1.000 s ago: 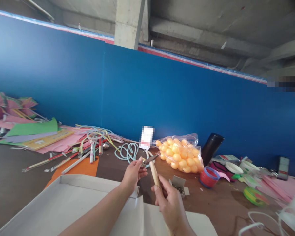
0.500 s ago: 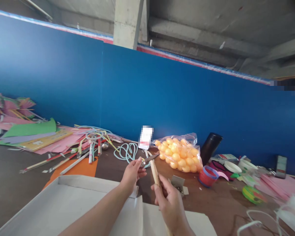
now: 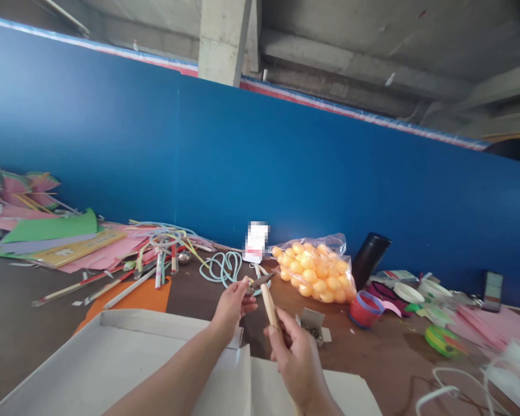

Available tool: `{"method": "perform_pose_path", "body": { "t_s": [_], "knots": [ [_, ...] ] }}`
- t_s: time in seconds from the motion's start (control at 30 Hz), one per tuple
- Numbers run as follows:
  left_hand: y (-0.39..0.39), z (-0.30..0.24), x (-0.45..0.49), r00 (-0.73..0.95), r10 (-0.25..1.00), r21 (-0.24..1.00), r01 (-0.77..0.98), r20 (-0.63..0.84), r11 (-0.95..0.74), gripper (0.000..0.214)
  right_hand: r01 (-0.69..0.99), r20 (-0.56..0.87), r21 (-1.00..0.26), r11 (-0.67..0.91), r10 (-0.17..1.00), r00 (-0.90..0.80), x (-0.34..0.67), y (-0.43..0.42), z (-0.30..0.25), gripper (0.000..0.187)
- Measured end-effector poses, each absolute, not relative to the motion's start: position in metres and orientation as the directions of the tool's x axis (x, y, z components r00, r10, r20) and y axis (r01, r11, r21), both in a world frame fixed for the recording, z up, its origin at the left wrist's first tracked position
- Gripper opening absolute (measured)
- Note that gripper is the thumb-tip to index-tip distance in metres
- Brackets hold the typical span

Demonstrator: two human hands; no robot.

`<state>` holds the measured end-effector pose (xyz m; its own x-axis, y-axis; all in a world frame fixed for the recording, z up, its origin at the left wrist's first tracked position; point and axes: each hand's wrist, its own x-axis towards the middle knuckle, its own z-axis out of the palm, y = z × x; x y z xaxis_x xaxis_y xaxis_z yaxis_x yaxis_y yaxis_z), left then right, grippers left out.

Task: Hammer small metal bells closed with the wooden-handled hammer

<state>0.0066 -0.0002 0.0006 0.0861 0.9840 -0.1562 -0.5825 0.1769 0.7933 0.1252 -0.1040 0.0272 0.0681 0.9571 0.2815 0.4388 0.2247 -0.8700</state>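
Wooden and pale, the stick [image 3: 267, 301] was pinched in the grip of the right hand [image 3: 297, 361], fingers closed around its lower part, its upper end tilted away and to the left. The left hand [image 3: 233, 303] pinched a small dark metal tool [image 3: 260, 282] between thumb and fingertips, with the tool's tip lying against the stick near its top. Over the last second hardly anything had shifted: both hands kept their hold and the tool stayed at the same spot on the stick, so the work there looked slow and fine. Below the hands lay a white cardboard tray [image 3: 112, 358]. Just beyond, on the brown worktop [image 3: 385, 352], stood a small open box [image 3: 312, 326] and a bag of orange balls [image 3: 316, 277].
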Motion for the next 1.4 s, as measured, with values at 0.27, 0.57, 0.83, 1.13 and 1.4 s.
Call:
{"method": "perform_pose_path", "body": {
  "t_s": [0.27,0.57,0.83,1.13,1.4],
  "knots": [
    [0.0003,-0.0008,0.0067,0.095,0.983,0.789,-0.587,-0.157,0.183,0.03,0.444,0.298,-0.866,0.229,0.95,0.091,0.1238,-0.1042,0.0291,0.039],
    [0.0014,-0.0011,0.0067,0.121,0.981,0.771,-0.606,-0.152,0.194,0.031,0.442,0.318,-0.867,0.232,0.939,0.131,0.125,-0.1033,0.0271,0.038],
    [0.0017,-0.0016,0.0059,0.117,0.976,0.755,-0.62,-0.181,0.214,0.03,0.438,0.316,-0.865,0.245,0.944,0.094,0.1242,-0.1034,0.0283,0.037],
    [0.0016,-0.002,0.0071,0.107,0.983,0.79,-0.585,-0.149,0.183,0.031,0.447,0.286,-0.866,0.223,0.955,0.077,0.1246,-0.1042,0.0286,0.039],
    [0.0008,-0.0021,0.0072,0.107,0.984,0.805,-0.566,-0.142,0.177,0.032,0.441,0.255,-0.88,0.176,0.958,0.128,0.1244,-0.1034,0.0281,0.038]
  ]
}}
